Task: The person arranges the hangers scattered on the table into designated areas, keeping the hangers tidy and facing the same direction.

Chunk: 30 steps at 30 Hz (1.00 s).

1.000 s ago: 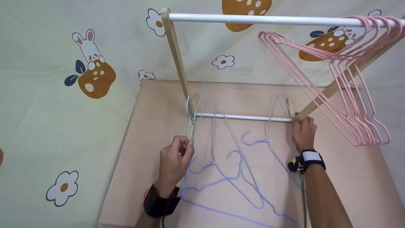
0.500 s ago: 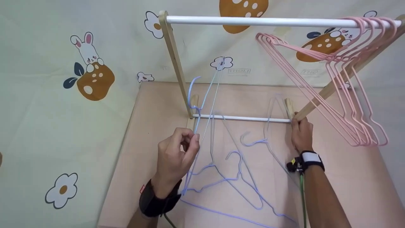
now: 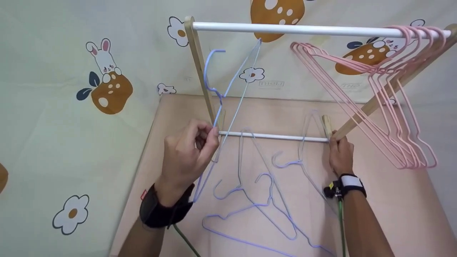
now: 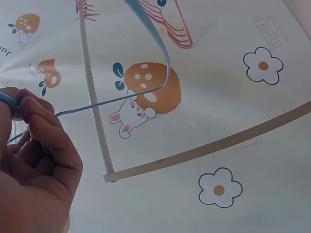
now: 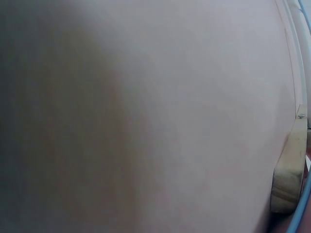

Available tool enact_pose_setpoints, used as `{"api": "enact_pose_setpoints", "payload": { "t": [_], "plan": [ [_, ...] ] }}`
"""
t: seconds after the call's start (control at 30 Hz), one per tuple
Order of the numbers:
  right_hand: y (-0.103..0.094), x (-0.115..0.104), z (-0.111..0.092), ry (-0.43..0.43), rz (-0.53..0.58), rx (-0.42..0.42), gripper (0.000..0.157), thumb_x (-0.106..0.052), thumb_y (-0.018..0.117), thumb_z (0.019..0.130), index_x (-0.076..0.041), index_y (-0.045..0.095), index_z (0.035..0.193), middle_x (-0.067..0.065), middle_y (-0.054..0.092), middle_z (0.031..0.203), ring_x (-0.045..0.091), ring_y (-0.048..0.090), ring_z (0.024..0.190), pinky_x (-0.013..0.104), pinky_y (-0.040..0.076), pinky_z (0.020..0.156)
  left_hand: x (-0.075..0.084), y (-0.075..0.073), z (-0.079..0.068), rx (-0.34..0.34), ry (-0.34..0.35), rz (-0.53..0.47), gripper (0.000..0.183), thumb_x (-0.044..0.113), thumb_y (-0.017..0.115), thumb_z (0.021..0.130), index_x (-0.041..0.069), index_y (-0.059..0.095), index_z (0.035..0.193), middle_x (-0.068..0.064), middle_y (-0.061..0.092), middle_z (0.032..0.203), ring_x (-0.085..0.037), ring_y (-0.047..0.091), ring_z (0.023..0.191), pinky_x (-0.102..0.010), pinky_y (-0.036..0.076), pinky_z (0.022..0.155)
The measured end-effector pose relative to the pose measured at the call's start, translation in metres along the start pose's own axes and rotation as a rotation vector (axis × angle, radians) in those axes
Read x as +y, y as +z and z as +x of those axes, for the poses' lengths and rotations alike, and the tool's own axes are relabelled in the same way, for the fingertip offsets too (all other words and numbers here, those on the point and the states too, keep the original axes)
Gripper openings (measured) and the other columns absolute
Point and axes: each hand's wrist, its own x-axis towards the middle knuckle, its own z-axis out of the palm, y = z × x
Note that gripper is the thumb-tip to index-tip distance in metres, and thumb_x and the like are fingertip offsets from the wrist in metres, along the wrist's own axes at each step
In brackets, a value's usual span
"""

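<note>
Left hand [image 3: 189, 153] pinching thin blue hanger [image 3: 220, 101], wooden rack [image 3: 196, 50]

Your left arm [image 3: 142, 239] slants up and right from the bottom of the head view, left of centre, to your left hand [image 3: 189, 150], nearer the middle. Its thumb [image 3: 210, 144] and forefinger [image 3: 200, 125] pinch; the other fingers [image 4: 58, 141] curl inward, seen at the left edge of the left wrist view. Your right arm [image 3: 364, 221] leans up and left from the lower right to your right hand [image 3: 341, 155], its fingers bent in a grip.
</note>
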Motion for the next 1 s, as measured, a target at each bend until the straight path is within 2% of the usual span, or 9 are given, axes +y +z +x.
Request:
{"api": "enact_pose_setpoints", "payload": {
  "t": [0.2,0.57,0.7,0.87,1.0],
  "plan": [
    [0.0,0.003,-0.001,-0.017,-0.011,0.01,0.059,-0.038,0.034,0.12,-0.003,0.041,0.166,0.024,0.048,0.166,0.045,0.035,0.15,0.062,0.027,0.122,-0.005,-0.003,0.021,-0.024,0.02,0.012,0.008,-0.004,0.072,0.096,-0.003,0.064,0.094,-0.006,0.068,0.071,-0.013,0.061,0.056,-0.026,0.049,0.05],
    [-0.002,0.001,0.001,-0.036,-0.018,-0.004,0.058,-0.038,0.036,0.121,-0.001,0.042,0.165,0.026,0.048,0.165,0.047,0.036,0.154,0.061,0.027,0.124,-0.017,-0.012,0.051,0.012,0.048,0.042,0.008,-0.004,0.07,0.098,-0.005,0.065,0.092,-0.007,0.068,0.068,-0.013,0.059,0.055,-0.026,0.047,0.051],
    [-0.002,0.0,0.002,-0.039,-0.017,-0.014,0.058,-0.037,0.036,0.121,0.0,0.041,0.165,0.027,0.047,0.166,0.047,0.035,0.157,0.061,0.026,0.126,-0.023,-0.025,0.067,-0.021,0.04,0.091,0.01,-0.001,0.069,0.101,-0.006,0.065,0.093,-0.008,0.069,0.07,-0.012,0.059,0.055,-0.023,0.045,0.053],
    [-0.002,0.001,0.002,-0.03,-0.009,-0.014,0.058,-0.036,0.036,0.121,0.0,0.04,0.166,0.027,0.045,0.167,0.048,0.032,0.157,0.062,0.023,0.127,-0.027,-0.043,0.09,-0.109,0.051,0.16,0.015,0.006,0.068,0.106,-0.006,0.066,0.096,-0.01,0.072,0.073,-0.013,0.062,0.058,-0.013,0.043,0.059],
    [-0.002,0.001,0.0,-0.023,0.009,-0.017,0.058,-0.037,0.037,0.121,-0.003,0.04,0.167,0.026,0.044,0.168,0.047,0.035,0.158,0.062,0.025,0.127,-0.03,-0.051,0.099,-0.17,0.05,0.184,0.019,0.01,0.067,0.108,-0.006,0.067,0.1,-0.011,0.074,0.076,-0.013,0.065,0.06,-0.008,0.043,0.062]
  ]
}}
